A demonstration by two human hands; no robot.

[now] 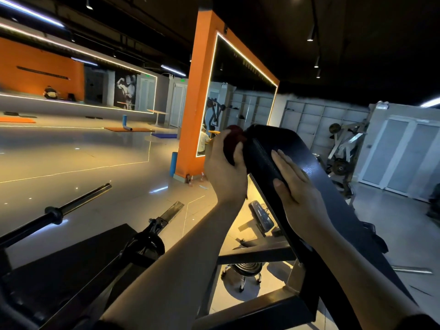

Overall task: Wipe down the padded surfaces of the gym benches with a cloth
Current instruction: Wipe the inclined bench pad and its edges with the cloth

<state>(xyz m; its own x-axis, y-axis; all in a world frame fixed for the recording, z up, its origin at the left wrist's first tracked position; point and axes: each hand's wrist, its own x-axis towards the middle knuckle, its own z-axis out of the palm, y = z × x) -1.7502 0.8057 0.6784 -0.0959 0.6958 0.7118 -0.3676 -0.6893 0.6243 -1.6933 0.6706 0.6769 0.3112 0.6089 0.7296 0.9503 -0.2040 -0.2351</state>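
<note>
A black padded backrest of an incline bench rises steeply from lower right to its top end at centre. My left hand is closed around a dark red cloth, pressing it against the top left edge of the pad. My right hand lies flat on the pad's side edge just below, fingers stretched along it and thumb curled over the edge, holding nothing. Most of the cloth is hidden behind my left fingers.
A barbell and a rack arm cross the lower left. The bench's steel frame and a small stool sit below the pad. An orange pillar with a lit mirror stands ahead. Weight machines stand at right.
</note>
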